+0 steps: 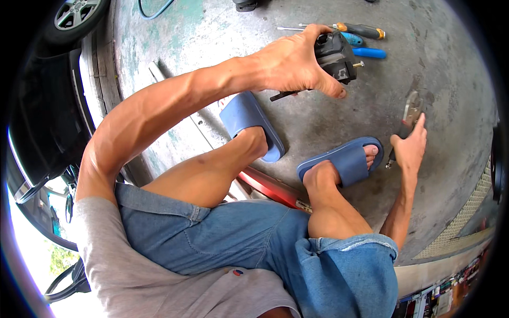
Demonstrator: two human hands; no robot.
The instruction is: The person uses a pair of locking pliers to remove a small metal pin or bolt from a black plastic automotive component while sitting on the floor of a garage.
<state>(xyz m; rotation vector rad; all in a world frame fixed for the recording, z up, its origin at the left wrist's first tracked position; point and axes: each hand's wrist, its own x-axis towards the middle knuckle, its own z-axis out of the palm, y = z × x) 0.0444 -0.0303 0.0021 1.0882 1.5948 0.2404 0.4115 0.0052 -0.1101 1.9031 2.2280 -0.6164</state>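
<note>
Black part point(342, 53) is in L hand, upper centre of view, over the floor beyond the slides; can't tell if it's lifted or resting. Largest first: stained grey concrete floor point(318, 116), w/ greenish patches upper L. Dark car point(45, 100) along L edge, its wheel point(77, 13) at top L corner. Tan mesh panel point(457, 212) at lower R. Red bar point(271, 190) on floor btw the person's legs. Blue slides point(344, 161) on both feet, set well apart. L hand point(294, 63) clamped on the black part, fingers at far side, thumb at near side. R hand point(411, 148) closed round the dark handles of pliers point(411, 108), metal head pointing away, just R of the R slide. Orange-and-black screwdriver point(363, 30) plus bright blue handle point(369, 53) lie nr the part's far R side. Smallest: brass-col. bolt point(359, 64) sticking out of the part's R side.
</note>
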